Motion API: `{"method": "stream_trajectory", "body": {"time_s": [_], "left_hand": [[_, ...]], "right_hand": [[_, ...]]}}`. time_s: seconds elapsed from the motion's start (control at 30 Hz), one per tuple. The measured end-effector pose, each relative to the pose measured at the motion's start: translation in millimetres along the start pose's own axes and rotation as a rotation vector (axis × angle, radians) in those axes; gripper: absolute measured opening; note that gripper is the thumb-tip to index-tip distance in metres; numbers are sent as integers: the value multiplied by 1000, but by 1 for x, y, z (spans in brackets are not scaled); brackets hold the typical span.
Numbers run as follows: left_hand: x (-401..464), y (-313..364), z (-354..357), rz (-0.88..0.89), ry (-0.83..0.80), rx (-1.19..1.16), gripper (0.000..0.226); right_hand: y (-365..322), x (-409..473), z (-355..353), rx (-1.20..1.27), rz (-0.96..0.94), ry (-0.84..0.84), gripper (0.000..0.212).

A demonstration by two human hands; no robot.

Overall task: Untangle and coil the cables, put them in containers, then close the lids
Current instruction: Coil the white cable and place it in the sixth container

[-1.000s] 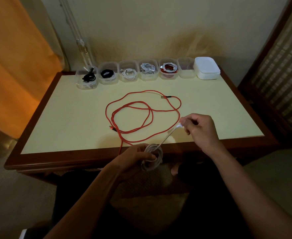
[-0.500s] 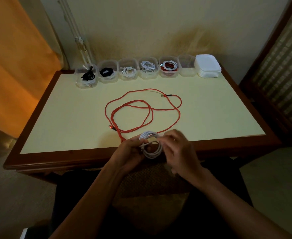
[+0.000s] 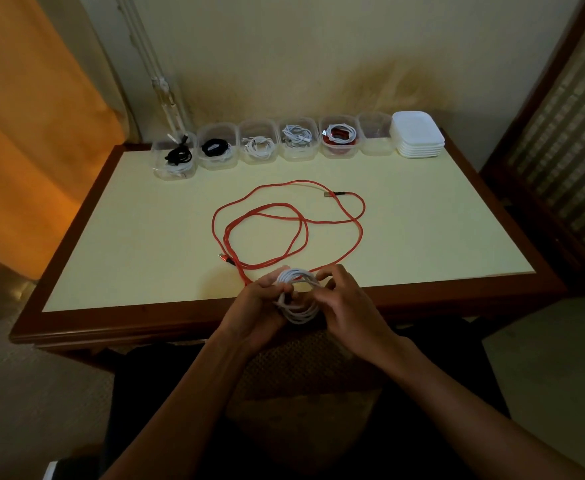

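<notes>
- Head view: I hold the coiled white charging cable (image 3: 298,295) between both hands, just over the near edge of the pale yellow wooden-framed surface (image 3: 145,237).
- My left hand (image 3: 260,306) has its grip curled round the left side of the coil; my right hand (image 3: 344,306) pinches the right side with thumb and fingertips.
- Risk: the loops look loosely stacked, so if either grip slackens on the way to a box I judge the coil will spring open and need winding again.
- Risk: the long red braided cable (image 3: 294,230) sprawls across the surface between me and the boxes, its nearest strand just beside my hands. Reaching across could snag it or drag it off the edge.
- Risk: the coil looks about as wide as a box mouth, so a stray loop could stick up and keep a lid from seating.
- Count: six clear plastic containers (image 3: 301,138) line the far edge, all lidless. Five hold cables; the rightmost clear container (image 3: 376,133) looks empty, my likely target.
- Count: one stack of white plastic lids (image 3: 417,133) stands at the right end of the row, about six deep; I cannot count them surely.
- Count: two cables remain outside the boxes, the white one in hand and the red one uncoiled.
</notes>
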State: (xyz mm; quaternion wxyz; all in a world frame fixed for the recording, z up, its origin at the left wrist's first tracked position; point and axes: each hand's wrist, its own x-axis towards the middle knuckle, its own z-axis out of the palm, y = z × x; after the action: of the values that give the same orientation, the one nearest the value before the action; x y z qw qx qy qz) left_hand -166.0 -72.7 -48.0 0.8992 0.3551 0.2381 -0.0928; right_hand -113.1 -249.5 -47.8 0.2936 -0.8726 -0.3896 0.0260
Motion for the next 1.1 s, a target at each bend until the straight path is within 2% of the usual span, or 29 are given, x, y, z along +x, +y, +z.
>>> {"method": "stream_trajectory", "body": {"time_s": [0.07,0.2,0.27,0.33,0.43,0.5,0.57,0.67,0.73,0.8,0.87,0.97,1.03,1.1], "left_hand": [[6,-2,-2,38,79,-66,47],[4,-10,2,98,150,-104,41],[4,-12,1,98,185,-94,35],[4,-11,-1,94,238,6,24],[1,-8,-4,108,227,352,16],[-4,-8,-5,110,108,610,24],[-8,-9,-8,50,-6,702,25],[-11,-4,-15,-11,105,656,20],[-11,0,-18,60,209,769,14],[-14,4,-13,154,247,832,17],[-18,10,-5,182,226,732,27],[-20,19,11,190,216,538,40],[-18,23,21,213,232,461,39],[-15,26,27,220,221,420,36]], "right_hand": [[-1,-2,1,97,3,-24,33],[-4,-1,0,134,5,-25,26],[-2,1,-4,140,-29,-15,31],[-1,4,-9,147,-62,-1,38],[-4,9,-17,114,-94,11,42],[-1,17,-24,87,-101,42,39],[6,27,-35,75,-81,77,40],[14,37,-51,51,-62,101,37],[16,38,-57,59,-31,84,37],[19,37,-61,103,11,109,39],[24,37,-62,100,12,161,42],[30,33,-51,-160,-104,178,44],[31,25,-37,-280,-156,175,41],[25,13,-26,-235,-162,190,28]]}}
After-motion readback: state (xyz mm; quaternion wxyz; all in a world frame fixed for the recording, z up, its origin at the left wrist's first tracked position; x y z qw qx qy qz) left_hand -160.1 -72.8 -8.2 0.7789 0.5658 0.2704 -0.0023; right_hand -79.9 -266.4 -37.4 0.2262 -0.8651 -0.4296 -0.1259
